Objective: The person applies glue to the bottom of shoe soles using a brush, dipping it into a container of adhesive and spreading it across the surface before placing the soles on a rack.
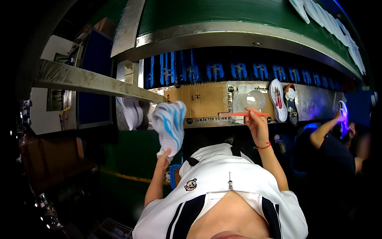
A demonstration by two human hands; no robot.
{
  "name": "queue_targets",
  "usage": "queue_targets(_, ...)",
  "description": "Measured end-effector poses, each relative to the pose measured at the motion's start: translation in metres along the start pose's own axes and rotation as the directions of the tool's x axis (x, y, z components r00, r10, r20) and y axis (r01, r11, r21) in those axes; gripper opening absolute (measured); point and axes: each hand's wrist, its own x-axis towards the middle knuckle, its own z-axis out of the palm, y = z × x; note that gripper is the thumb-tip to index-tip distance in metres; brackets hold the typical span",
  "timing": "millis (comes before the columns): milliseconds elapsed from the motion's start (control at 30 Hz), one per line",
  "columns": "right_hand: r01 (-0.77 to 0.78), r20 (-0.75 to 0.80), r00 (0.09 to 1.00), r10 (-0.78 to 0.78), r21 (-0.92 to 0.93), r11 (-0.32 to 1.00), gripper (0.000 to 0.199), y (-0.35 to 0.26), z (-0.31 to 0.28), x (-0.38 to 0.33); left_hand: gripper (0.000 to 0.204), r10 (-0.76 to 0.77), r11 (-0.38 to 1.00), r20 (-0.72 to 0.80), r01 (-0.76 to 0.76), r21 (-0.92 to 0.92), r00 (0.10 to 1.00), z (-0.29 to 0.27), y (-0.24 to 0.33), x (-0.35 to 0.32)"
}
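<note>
Your left hand [164,154] is clamped on one end of the white-and-blue sole [172,124], held left of the cardboard [209,104] on the worktop [312,106]. Your right hand [258,125], well apart, pinches the orange brush [237,114] near the bowl [255,99].

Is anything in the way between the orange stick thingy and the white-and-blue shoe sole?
Nothing visible: the orange stick in the right hand and the shoe sole in the left hand have a gap between them. In this view, only flat cardboard shows behind that gap.
</note>
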Motion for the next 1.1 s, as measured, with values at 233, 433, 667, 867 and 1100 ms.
queue_targets(233,0.21,0.033,0.978,-0.207,-0.148,0.966,0.028,-0.002,-0.022,0.026,0.05,-0.174,0.98,0.265,0.194,-0.052,0.948,0.187,-0.023,0.078)
queue_targets(433,0.587,0.298,0.803,-0.516,-0.546,0.598,0.032,0.033,-0.01,0.084,0.045,-0.082,0.997,0.239,0.082,0.01,0.967,0.246,-0.076,0.112)
queue_targets(667,0.531,0.264,0.714,-0.648,-0.807,0.257,0.041,0.074,0.002,0.125,0.032,-0.249,0.968,0.133,0.24,0.079,0.959,0.231,-0.073,0.121)
queue_targets(867,0.534,0.249,0.707,-0.662,-0.801,0.269,0.038,0.073,-0.006,0.13,0.059,0.035,0.918,-0.406,-0.19,-0.348,0.913,0.124,0.041,0.103)
queue_targets(1100,0.468,0.212,0.778,-0.592,-0.823,0.32,0.036,0.07,-0.001,0.124,0.066,0.228,0.728,-0.422,-0.442,-0.524,0.877,-0.045,0.149,0.116)
